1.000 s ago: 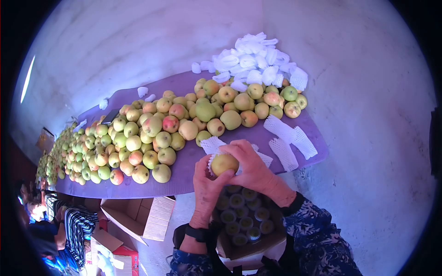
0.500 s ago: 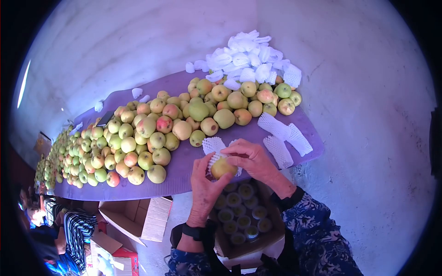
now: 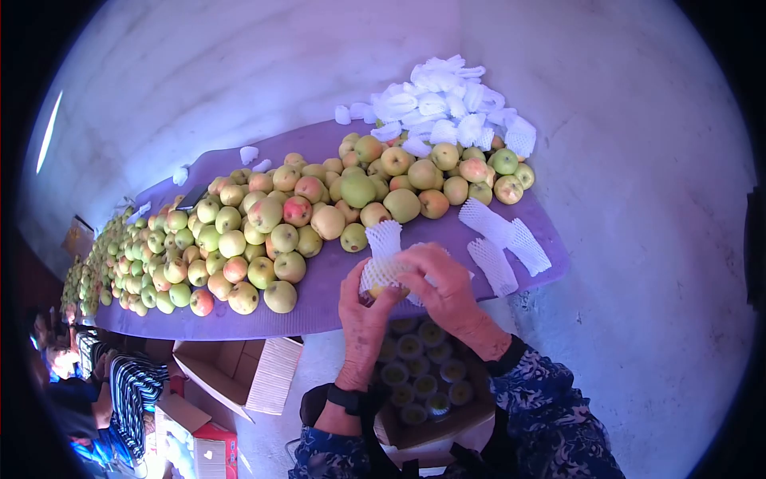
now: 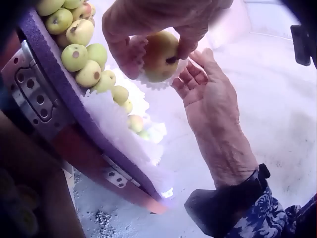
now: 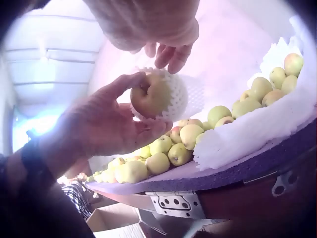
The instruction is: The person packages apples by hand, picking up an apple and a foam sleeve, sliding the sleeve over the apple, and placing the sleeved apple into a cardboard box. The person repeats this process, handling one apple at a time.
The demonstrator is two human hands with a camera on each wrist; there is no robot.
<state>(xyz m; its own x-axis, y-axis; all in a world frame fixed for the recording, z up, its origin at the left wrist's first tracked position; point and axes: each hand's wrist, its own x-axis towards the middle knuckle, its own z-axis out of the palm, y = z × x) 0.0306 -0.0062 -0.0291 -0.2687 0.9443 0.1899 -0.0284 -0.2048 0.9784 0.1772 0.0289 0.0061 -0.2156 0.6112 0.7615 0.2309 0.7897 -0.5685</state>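
A yellowish apple (image 5: 151, 99) sits partly inside a white foam net sleeve (image 3: 384, 238), whose loose end extends past the fruit toward the table. My left hand (image 3: 364, 319) grips this apple, thumb by its dark hollow and fingers around the netted side. Beside it, my right hand (image 3: 451, 291) has its fingers loosely bent, with the fingertips right at the net in the left wrist view. In the right wrist view those fingers hang just above the sleeve. Both hands are over the near edge of the purple-covered table (image 3: 319, 318).
A long heap of apples (image 3: 263, 215) covers much of the table. White foam nets (image 3: 439, 100) pile up at the back, and several lie flat (image 3: 493, 267) at right. Below stands a cardboard box (image 3: 431, 431) of netted apples. Another open box (image 3: 271, 379) and people are at left.
The sleeve now covers more of the apple in the head view, its loose end standing up beyond the hands. My right fingers have moved onto the net's side; the left hand keeps its hold.
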